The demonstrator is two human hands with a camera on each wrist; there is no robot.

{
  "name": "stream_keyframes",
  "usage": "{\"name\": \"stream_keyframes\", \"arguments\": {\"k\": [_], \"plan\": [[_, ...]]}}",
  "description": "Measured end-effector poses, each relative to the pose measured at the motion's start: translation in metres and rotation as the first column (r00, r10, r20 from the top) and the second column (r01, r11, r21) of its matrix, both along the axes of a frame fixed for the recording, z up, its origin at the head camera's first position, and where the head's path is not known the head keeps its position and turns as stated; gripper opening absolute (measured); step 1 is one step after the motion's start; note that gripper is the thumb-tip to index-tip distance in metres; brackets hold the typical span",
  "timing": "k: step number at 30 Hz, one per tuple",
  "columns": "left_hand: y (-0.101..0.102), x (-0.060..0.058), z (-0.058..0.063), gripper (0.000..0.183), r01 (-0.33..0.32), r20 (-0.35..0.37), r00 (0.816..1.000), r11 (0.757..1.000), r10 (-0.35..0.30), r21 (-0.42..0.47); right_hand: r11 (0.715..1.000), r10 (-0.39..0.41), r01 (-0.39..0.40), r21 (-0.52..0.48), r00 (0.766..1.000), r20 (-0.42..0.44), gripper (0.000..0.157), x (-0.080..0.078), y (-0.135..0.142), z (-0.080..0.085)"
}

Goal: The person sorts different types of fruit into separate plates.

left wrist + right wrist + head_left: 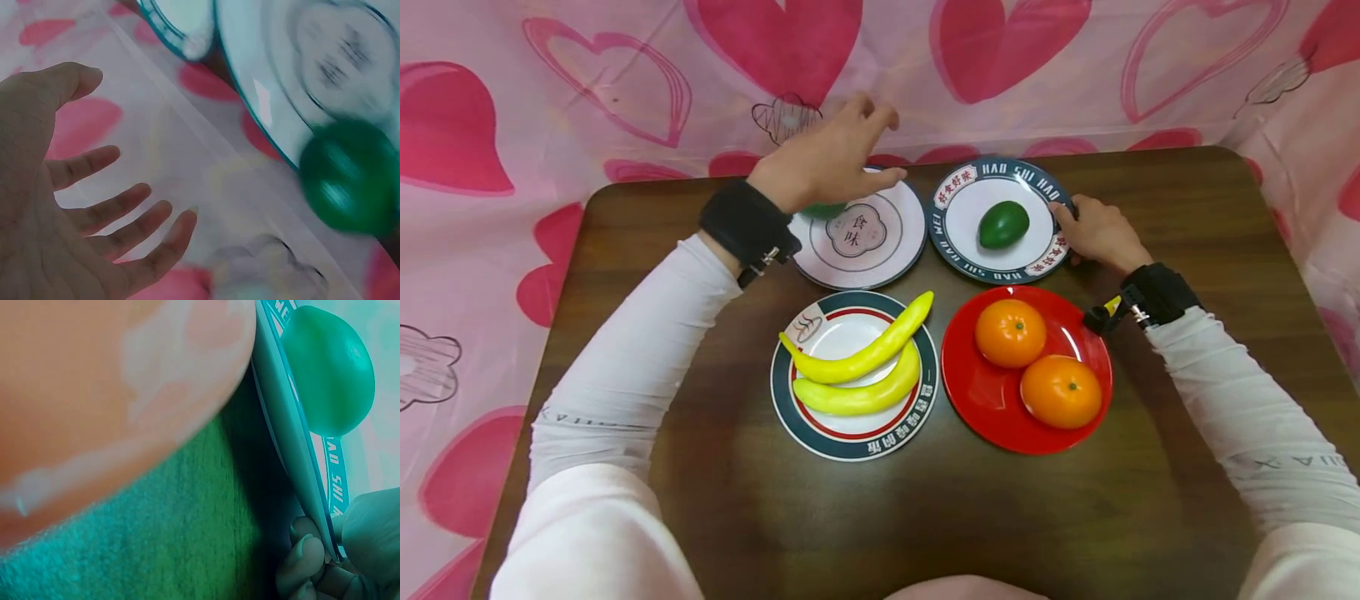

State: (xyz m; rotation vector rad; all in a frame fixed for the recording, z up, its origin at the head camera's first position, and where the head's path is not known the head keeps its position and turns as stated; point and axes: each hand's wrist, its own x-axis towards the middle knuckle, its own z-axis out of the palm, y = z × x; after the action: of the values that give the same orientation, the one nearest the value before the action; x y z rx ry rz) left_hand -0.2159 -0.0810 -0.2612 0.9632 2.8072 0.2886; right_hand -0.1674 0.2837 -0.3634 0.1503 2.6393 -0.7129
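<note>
My right hand (1101,236) pinches the right rim of a blue-edged plate (951,225). Its thumb lies over the rim and its fingers (302,559) curl underneath. A green oval fruit (1003,224) sits on that plate. My left hand (829,158) hovers over the far left of the table, fingers spread and loosely bent, holding nothing. Below it, a pale plate with a central emblem (891,242) carries another green oval fruit (350,178), mostly hidden by the left wrist in the head view.
Nearer the body, a blue-and-red-ringed plate (790,412) bears two yellow bananas (880,346). Beside it, a red plate (981,400) holds two oranges (1011,333), close to the right wrist. A heart-patterned cloth (895,75) hangs behind the wooden table (865,517).
</note>
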Motion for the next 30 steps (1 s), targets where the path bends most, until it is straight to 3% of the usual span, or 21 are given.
{"name": "stream_keyframes", "arguments": {"k": [4, 11, 15, 22, 30], "plan": [[-0.028, -0.004, -0.008, 0.074, -0.044, -0.037, 0.998, 0.998, 0.042, -0.038, 1.0, -0.004, 0.004, 0.002, 1.0, -0.003, 0.072, 0.001, 0.0, 0.0], [-0.055, -0.012, -0.033, 0.08, -0.047, 0.004, 0.999, 0.995, 0.048, -0.085, 1.0, -0.02, 0.02, 0.004, 1.0, 0.002, 0.071, 0.003, 0.0, -0.001], [-0.061, -0.014, -0.047, 0.079, -0.043, 0.047, 0.998, 0.995, 0.047, -0.085, 1.0, -0.019, 0.019, 0.001, 1.0, -0.002, 0.072, 0.006, -0.001, 0.0], [-0.064, -0.015, -0.061, 0.069, 0.002, 0.015, 1.0, 0.995, -0.001, -0.1, 1.0, -0.012, 0.013, 0.014, 1.0, -0.02, 0.07, 0.006, -0.003, 0.001], [-0.07, -0.012, -0.073, 0.072, -0.024, 0.091, 0.995, 0.993, 0.034, -0.112, 1.0, -0.003, 0.004, 0.007, 1.0, -0.03, 0.069, 0.006, -0.007, 0.002]]}}
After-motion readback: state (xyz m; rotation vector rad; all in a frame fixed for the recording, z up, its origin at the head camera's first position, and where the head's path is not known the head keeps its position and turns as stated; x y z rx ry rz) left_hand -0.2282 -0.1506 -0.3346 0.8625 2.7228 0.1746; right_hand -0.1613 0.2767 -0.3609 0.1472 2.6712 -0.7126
